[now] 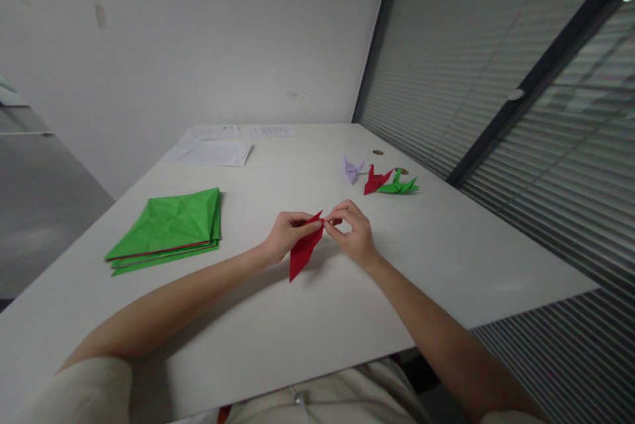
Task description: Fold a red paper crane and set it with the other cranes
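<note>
A folded red paper piece (302, 251), long and pointed, is held just above the white table (317, 318) near its middle. My left hand (286, 233) pinches its upper left side with closed fingers. My right hand (351, 232) pinches the top tip from the right, fingers pressed together. The lower point of the paper hangs down toward me.
A stack of creased green paper sheets (169, 229) lies to the left. Three finished paper figures, lilac (352, 169), red (374, 181) and green (399, 186), sit at the far right. White printed sheets (213, 149) lie at the back. Window blinds (496, 80) run along the right.
</note>
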`<state>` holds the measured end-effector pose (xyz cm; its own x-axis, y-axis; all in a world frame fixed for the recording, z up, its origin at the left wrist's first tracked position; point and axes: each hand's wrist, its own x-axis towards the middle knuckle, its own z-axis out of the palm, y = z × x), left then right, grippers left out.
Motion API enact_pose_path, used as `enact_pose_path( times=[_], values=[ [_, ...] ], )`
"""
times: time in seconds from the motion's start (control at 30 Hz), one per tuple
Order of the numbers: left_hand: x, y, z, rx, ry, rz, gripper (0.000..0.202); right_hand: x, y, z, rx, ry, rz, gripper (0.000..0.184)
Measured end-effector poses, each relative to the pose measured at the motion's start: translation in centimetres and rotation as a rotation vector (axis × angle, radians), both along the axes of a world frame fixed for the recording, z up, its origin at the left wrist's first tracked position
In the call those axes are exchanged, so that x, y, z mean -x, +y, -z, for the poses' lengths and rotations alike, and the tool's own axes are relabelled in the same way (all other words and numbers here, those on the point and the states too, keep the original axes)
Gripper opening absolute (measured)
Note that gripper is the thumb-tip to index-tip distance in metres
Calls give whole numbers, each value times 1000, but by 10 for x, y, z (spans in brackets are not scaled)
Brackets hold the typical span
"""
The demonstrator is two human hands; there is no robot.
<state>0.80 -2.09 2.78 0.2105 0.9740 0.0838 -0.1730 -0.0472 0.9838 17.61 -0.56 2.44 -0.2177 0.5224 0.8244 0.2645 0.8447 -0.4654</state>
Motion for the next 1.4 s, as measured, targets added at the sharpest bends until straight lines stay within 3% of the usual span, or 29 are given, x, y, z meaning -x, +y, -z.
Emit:
enact_pose_path(
  times=[0.2, 0.5, 1.07, 1.4],
  values=[
    [2, 2, 2, -16, -5, -40, 35, 4, 0, 5, 125, 54, -16, 5],
    [1, 4, 7, -23, -48, -67, 32, 6, -2, 7, 163, 54, -12, 5],
    [-3, 1, 1, -74, -44, -202, 26, 13, -6, 13, 350, 174, -6, 6],
    [-3, 1, 3, -79, -31, -153, 26, 14, -3, 15, 477, 207, -40, 17]
  ],
)
